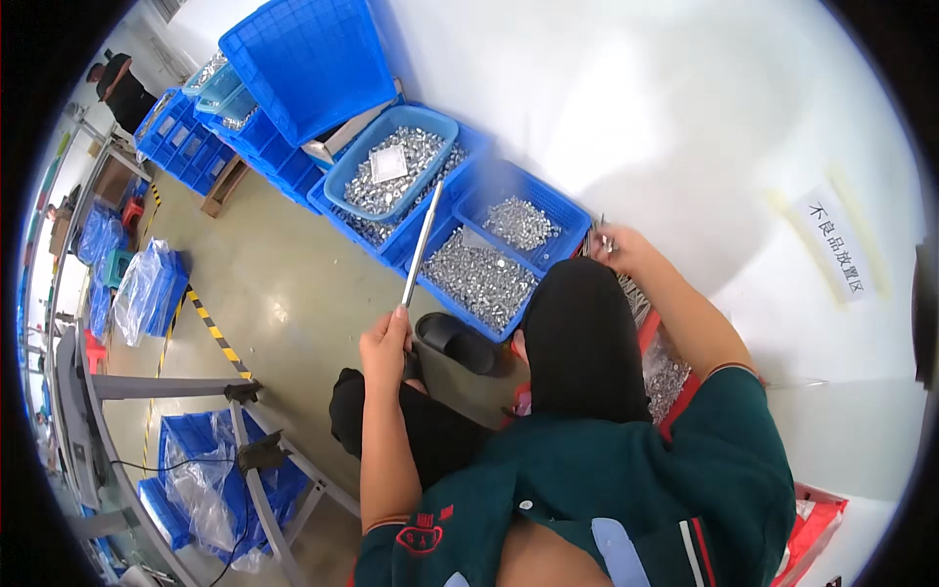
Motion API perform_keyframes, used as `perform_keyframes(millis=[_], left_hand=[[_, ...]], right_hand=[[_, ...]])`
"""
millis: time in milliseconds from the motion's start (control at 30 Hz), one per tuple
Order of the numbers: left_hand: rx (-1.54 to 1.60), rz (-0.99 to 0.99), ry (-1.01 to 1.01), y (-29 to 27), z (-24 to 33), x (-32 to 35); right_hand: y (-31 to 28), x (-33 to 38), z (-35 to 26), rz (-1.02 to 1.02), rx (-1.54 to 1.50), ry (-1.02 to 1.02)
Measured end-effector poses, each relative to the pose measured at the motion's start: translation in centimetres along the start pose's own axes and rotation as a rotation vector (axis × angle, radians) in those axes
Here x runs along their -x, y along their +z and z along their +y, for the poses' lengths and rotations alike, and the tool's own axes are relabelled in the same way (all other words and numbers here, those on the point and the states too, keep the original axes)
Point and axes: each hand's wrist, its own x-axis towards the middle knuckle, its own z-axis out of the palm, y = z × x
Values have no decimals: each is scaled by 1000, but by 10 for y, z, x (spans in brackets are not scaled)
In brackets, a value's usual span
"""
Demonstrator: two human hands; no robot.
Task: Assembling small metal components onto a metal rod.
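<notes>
My left hand (384, 344) is closed round the lower end of a long, thin silver metal rod (423, 245). The rod slants up and away, its far end in front of the bins. At the right, beside my raised knee, my right hand (626, 249) is closed, with small shiny metal pieces showing at its fingertips; their exact kind is too small to tell. Just left of that hand sits a divided blue bin (579, 213) with heaps of small silver metal parts (479, 279) in both compartments. Thin metal rods lie below my right wrist, partly hidden by my leg.
A light-blue basket (337, 186) of metal parts rests in a larger blue bin, with an upright blue crate (313, 68) behind. A red container (675, 419) is at my right. A white wall (704, 117) borders the right; a grey metal frame (166, 388) stands left. Far off stands another person.
</notes>
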Motion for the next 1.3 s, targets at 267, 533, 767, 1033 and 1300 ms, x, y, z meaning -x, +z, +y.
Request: perform_keyframes(millis=[267, 533, 767, 1033, 1300], left_hand=[[-8, -2, 42, 3, 1, -3], [-116, 39, 63, -2, -6, 2], [-10, 15, 67, -6, -9, 5], [-101, 25, 79, -5, -18, -2], [-129, 42, 47, -4, -13, 1]], right_hand=[[22, -1, 6, -104, 240, -62], [183, 42, -26, -575, 155, -87], [232, 38, -5, -639, 18, -74], [230, 19, 1, -724, -34, 70], [232, 27, 3, -722, 76, 89]])
